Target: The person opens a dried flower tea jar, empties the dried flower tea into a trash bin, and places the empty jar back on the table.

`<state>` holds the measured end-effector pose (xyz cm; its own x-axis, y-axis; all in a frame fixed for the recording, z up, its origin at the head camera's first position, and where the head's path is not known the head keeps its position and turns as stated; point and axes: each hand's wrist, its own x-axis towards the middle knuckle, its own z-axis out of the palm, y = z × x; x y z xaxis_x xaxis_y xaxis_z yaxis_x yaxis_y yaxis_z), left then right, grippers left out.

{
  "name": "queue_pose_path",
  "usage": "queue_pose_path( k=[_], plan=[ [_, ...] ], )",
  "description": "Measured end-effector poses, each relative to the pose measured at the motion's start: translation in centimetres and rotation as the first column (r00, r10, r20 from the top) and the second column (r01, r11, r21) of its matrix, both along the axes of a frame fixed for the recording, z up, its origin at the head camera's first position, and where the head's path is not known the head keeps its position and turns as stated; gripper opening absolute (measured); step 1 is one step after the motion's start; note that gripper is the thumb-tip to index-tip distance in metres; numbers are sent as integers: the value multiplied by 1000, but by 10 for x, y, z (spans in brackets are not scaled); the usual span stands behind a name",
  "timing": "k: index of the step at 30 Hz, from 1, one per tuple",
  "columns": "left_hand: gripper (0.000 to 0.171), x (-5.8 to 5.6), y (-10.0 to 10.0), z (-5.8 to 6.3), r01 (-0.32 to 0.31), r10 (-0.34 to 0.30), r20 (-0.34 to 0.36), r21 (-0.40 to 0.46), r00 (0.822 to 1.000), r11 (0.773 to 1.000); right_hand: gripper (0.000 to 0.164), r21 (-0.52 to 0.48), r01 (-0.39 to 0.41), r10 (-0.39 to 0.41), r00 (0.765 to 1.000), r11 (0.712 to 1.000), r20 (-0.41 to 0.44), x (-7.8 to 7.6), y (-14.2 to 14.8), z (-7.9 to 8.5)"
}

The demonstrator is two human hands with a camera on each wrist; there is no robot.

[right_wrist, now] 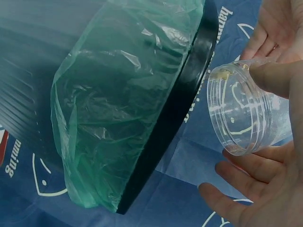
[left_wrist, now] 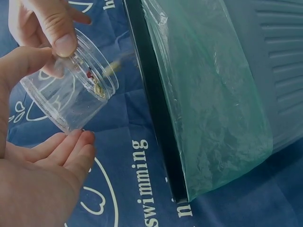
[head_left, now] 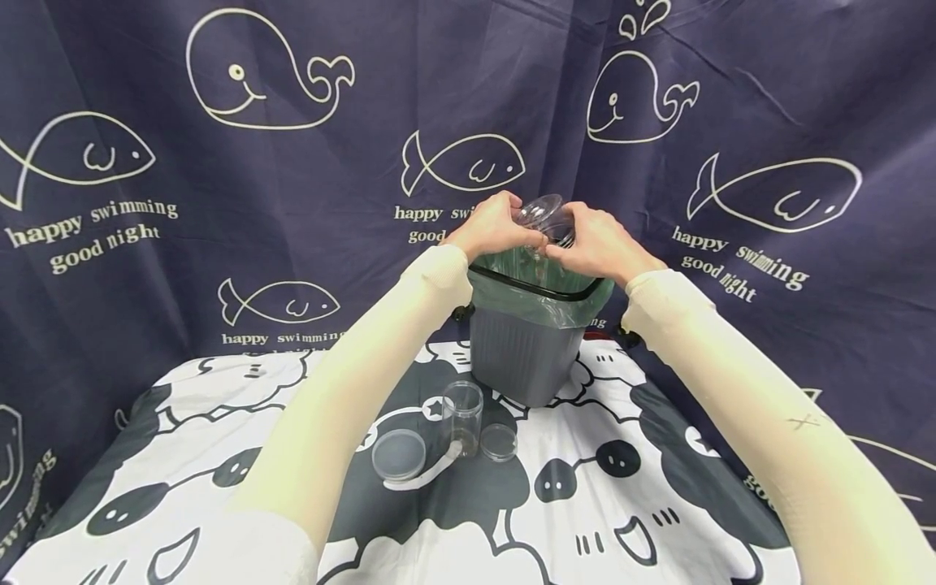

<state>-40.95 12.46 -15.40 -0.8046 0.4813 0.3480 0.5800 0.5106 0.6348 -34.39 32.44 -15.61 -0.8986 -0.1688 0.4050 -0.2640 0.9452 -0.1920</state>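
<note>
A clear plastic jar point(head_left: 539, 213) is tipped over the bin, its open mouth turned down toward the opening. My left hand point(head_left: 497, 227) holds it from one side, thumb and fingertips at its wall. From the other side my right hand point(head_left: 595, 242) grips it, with the thumb near the threaded neck. Small yellowish and reddish bits point(left_wrist: 97, 87) cling inside the neck, and a blurred pale piece point(left_wrist: 112, 68) shows at the mouth. Beneath is a grey bin point(head_left: 526, 349) with a black rim point(head_left: 534, 289) and a green plastic liner point(head_left: 578, 309) folded over it.
On the patterned cloth point(head_left: 431, 561) in front of the bin stands another clear jar point(head_left: 462, 414). A round, cloudy lid point(head_left: 398, 455) lies to its left, and a clear round lid point(head_left: 500, 443) to its right. A dark blue curtain point(head_left: 380, 65) hangs behind.
</note>
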Motion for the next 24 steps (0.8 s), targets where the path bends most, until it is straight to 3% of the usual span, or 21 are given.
queue_pose_path(
  k=[13,24],
  plan=[
    [88,4,5,4,5,-5,1,76,1000,997,83,-133,42,-35,998,990,51,1,4,-2],
    [85,11,11,11,-11,15,-45,77,999,997,91,-276,75,-21,981,958,192,3,3,3]
  ],
)
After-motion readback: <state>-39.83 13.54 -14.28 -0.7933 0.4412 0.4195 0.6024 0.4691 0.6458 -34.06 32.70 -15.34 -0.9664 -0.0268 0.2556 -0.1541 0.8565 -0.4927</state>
